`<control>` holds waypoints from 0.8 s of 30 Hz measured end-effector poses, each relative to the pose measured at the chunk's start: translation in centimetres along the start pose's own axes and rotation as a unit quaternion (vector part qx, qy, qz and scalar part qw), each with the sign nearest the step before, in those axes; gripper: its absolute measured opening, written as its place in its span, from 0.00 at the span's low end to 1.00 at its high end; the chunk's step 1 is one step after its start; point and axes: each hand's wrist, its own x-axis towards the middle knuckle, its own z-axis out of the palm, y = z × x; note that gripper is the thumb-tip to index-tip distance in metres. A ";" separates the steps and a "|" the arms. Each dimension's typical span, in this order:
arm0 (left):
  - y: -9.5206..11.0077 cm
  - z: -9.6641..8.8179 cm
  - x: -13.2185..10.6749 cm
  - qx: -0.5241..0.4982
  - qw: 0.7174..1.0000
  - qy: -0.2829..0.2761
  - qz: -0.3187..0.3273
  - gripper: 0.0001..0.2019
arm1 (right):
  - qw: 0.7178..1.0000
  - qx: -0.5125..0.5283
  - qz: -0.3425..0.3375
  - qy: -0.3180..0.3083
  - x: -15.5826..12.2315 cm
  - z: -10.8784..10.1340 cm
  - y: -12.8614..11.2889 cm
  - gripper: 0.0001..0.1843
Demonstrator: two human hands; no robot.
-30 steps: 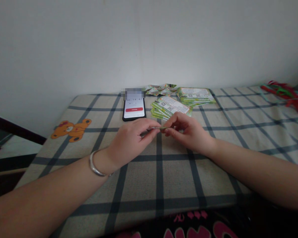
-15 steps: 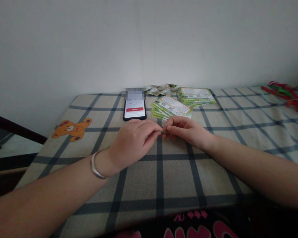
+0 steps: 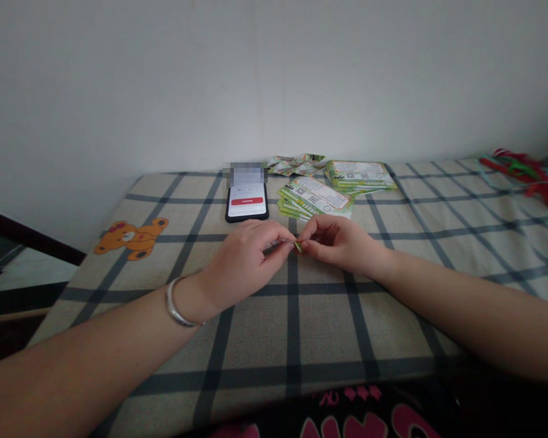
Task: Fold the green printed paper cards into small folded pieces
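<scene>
Pinching a small green paper piece (image 3: 298, 246) between their fingertips, the left hand (image 3: 242, 258) and right hand (image 3: 342, 243) meet low over the middle of the checked-cloth bench (image 3: 292, 328), both closed on it. Beyond them, toward the far edge, lie a phone (image 3: 247, 201), a fanned stack of green cards (image 3: 317, 196), a second stack (image 3: 358, 173) and some folded pieces (image 3: 296, 164). Red and green strips (image 3: 525, 173) lie at the far right corner.

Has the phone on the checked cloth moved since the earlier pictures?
No. The phone lies in the same spot as before, just left of the green card stack, its top edge close to the wall.
</scene>
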 end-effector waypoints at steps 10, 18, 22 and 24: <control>0.0 0.3 0.0 -0.031 0.998 -0.032 -0.037 0.04 | 0.970 -0.222 -0.033 0.093 -0.7 0.8 -1.2 0.03; 0.1 0.3 0.2 -0.032 0.998 -0.038 -0.034 0.03 | 0.931 -0.341 -0.063 0.111 -0.9 1.1 -1.5 0.03; 0.3 0.2 0.2 -0.004 0.999 -0.041 -0.010 0.04 | 0.944 -0.317 -0.033 0.085 -0.7 1.2 -1.6 0.03; 0.4 0.2 0.2 0.009 0.999 -0.034 0.011 0.04 | 0.946 -0.315 -0.019 0.067 -0.7 1.2 -1.7 0.03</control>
